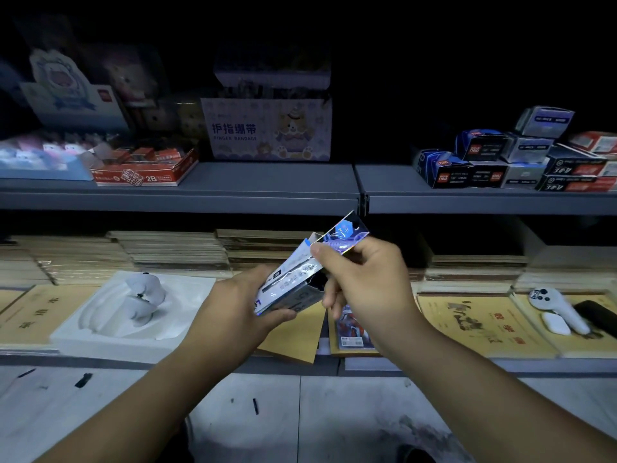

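Note:
A small silver and blue cardboard box (289, 285) is held tilted in front of the lower shelf, its open end up and to the right. My left hand (240, 305) grips its lower end from the left, thumb under it. My right hand (364, 279) pinches the box's shiny blue top flap (347, 233) between thumb and fingers. What is inside the box stays hidden.
The grey upper shelf (267, 182) carries a finger bandage box (267, 130), a red 2B tray (143, 168) and stacked small boxes (514, 162) at right. The lower shelf holds notebook stacks (173, 252), a white moulded tray (133, 312), yellow booklets (480, 325) and a white controller (557, 309).

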Tool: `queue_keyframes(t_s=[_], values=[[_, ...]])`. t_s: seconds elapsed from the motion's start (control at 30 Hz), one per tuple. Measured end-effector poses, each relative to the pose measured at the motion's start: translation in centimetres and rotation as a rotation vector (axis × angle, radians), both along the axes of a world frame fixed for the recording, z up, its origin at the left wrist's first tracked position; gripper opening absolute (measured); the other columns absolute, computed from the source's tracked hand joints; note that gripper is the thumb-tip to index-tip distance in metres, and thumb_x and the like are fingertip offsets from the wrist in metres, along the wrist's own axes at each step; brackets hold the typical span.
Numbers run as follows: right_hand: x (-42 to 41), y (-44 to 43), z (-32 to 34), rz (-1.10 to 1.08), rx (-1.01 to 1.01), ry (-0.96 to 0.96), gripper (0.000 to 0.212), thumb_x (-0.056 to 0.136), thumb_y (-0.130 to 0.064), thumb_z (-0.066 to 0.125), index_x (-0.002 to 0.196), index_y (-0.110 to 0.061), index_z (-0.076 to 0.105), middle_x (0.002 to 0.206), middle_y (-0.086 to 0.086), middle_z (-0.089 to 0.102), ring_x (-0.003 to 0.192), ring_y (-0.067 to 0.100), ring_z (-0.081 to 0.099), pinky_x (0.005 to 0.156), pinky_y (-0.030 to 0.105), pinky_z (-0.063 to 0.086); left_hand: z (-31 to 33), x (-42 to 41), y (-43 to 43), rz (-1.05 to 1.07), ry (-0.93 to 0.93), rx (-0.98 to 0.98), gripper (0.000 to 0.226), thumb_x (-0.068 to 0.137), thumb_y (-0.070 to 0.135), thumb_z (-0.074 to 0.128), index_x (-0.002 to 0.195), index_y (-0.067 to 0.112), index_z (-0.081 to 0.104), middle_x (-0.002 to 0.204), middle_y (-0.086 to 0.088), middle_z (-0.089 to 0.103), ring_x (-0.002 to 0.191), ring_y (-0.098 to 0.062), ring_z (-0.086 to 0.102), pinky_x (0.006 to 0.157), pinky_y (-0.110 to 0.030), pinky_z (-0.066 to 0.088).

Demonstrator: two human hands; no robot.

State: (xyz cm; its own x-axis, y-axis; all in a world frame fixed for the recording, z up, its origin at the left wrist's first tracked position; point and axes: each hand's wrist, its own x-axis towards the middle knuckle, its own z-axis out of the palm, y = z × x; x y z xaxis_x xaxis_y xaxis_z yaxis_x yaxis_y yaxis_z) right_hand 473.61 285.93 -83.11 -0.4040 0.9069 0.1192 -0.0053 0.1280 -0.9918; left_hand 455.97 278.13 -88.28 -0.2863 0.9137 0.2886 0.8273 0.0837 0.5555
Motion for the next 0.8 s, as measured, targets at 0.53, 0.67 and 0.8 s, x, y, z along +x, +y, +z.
queue_keyframes(t_s=[0.53,0.67,0.8], values=[[1.8,1.8,1.8,-0.228,0.069,0.201,0.017,0.105,-0.020,0.058,0.094,-0.007,0.061,0.063,0.013,0.072,0.051,0.027,0.069,0.060,0.040,0.059,0.1,-1.7,-0.2,0.091,-0.349,0.053,0.040,0.071,0.026,0.090,0.102,0.039,0.068,0.092,0.033,0.070,0.085,0.009,0.065,0.064,-0.006,0.046],[1.4,1.4,1.5,-0.151,0.159,0.082,0.013,0.103,-0.020,0.061,0.095,-0.010,0.065,0.062,0.014,0.070,0.049,0.026,0.067,0.059,0.043,0.060,0.2,-1.5,-0.2,0.081,-0.352,0.048,0.041,0.071,0.026,0.090,0.104,0.037,0.070,0.092,0.027,0.073,0.085,0.005,0.067,0.063,-0.006,0.048],[0.9,1.4,0.5,-0.135,0.331,-0.101,0.020,0.097,-0.020,0.069,0.084,-0.005,0.069,0.070,0.018,0.064,0.046,0.017,0.058,0.050,0.033,0.048,0.4,-1.2,-0.3,0.073,-0.310,0.056,0.041,0.071,0.027,0.090,0.102,0.041,0.068,0.091,0.031,0.070,0.087,0.007,0.065,0.063,-0.003,0.043]])
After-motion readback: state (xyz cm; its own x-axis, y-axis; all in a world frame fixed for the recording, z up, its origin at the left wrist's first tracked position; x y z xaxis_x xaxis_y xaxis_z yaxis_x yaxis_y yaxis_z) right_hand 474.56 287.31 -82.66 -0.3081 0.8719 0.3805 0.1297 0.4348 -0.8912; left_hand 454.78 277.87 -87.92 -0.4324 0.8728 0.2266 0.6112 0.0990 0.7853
